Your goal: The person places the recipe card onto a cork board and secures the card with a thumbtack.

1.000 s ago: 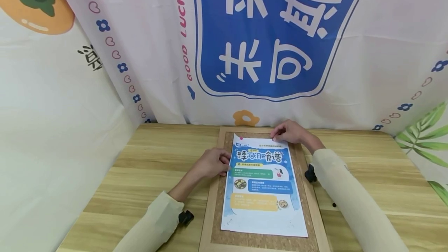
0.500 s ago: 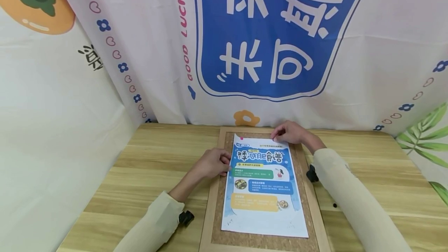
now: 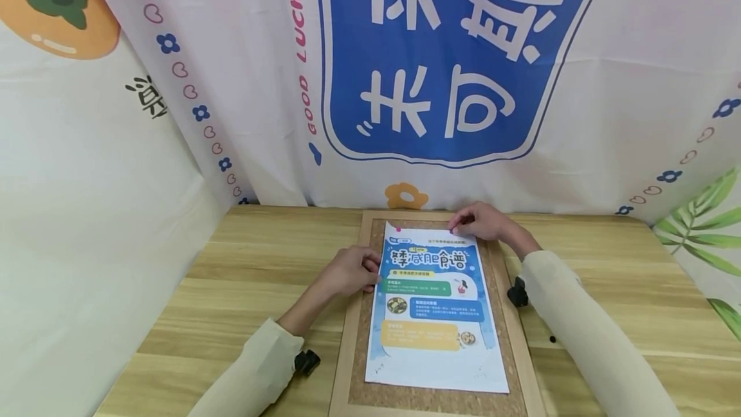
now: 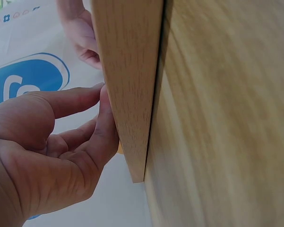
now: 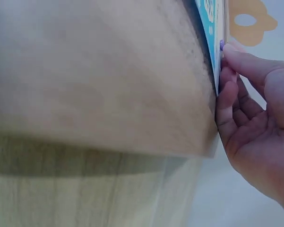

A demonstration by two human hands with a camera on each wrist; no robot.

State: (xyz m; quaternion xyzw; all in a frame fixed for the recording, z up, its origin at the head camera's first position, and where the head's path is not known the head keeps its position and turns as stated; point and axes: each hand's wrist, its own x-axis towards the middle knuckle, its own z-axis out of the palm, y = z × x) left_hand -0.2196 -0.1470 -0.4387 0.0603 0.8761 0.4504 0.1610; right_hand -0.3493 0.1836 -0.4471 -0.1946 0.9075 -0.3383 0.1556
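A printed poster [image 3: 437, 365] lies on a wood-framed cork board [image 3: 399, 398]. My left hand [image 3: 352, 269] is at the poster's left edge, thumb and index fingertips together; in the left wrist view the frame [image 4: 127, 71] partly hides what these fingertips hold. At the top right corner, my right hand [image 3: 483, 221] pinches a small purple push pin [image 5: 222, 45] against the poster, thumb on its head. A pink push pin [image 3: 398, 230] sits at the poster's top left corner, which curls up slightly.
The board rests on a wood-grain table [image 3: 260, 262]. A small black item [image 3: 552, 339] lies right of the board. A printed cloth [image 3: 266, 114] hangs behind the table. Black wrist devices [image 3: 307, 361] are on both sleeves.
Both hands stay at the same places on the poster. The right hand and wrist have sunk very slightly; the head view has shifted a little.
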